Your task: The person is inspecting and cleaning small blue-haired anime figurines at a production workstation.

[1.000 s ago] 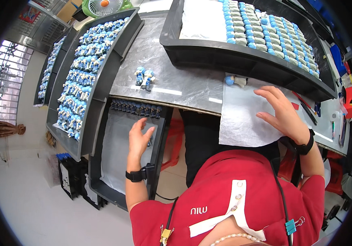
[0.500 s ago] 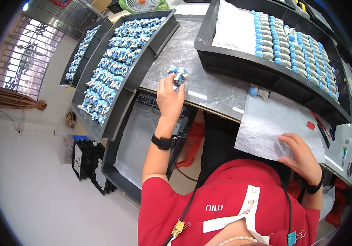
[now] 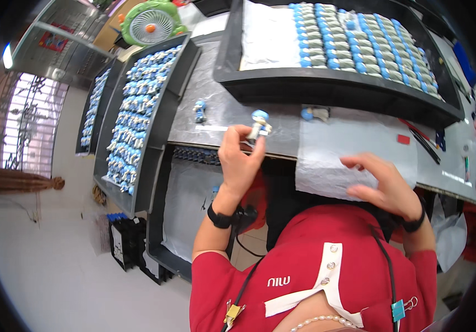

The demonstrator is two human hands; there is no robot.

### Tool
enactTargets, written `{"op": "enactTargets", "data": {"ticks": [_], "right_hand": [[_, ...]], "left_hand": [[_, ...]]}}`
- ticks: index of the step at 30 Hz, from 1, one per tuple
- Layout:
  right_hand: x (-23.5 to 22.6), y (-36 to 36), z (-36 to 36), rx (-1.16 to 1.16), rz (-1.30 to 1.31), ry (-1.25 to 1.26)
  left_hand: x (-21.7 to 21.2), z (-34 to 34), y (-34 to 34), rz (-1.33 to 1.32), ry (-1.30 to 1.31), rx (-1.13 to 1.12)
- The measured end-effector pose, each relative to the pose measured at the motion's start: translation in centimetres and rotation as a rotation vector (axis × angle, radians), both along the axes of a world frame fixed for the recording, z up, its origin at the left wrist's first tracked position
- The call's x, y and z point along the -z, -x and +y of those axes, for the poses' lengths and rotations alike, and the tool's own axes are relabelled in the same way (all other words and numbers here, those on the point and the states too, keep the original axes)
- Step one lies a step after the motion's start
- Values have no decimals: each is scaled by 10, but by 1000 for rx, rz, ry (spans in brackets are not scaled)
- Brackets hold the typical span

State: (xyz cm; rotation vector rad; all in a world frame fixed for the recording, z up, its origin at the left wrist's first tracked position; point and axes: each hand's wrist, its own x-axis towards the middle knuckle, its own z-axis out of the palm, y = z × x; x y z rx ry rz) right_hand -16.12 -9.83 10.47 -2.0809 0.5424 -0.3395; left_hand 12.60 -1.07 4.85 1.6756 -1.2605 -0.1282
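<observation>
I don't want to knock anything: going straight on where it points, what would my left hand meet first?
Your left hand, holding a figurine, would probably meet the near wall of the black tray ahead, though the hand's height is unclear and it might pass over.

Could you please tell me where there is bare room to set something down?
There is bare grey tabletop between the leftmost loose figurine and the right tray, and bare white lining at that tray's left end. Rows of figurines crowd the large left tray and the rest of the right one.
</observation>
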Motion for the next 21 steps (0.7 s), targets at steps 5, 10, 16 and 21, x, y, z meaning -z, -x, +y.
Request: {"op": "enactTargets", "data": {"ticks": [5, 10, 16, 21], "right_hand": [[29, -27, 8, 183, -284, -477], [38, -17, 6, 203, -364, -650], [44, 14, 4, 284, -394, -925], [43, 28, 1, 252, -287, -879]], "left_hand": [[-4, -4, 71, 13, 23, 325], [-2, -8, 111, 41, 42, 529], [-11, -16, 113, 853, -309, 700], [-8, -23, 126, 1105, -473, 856]]}}
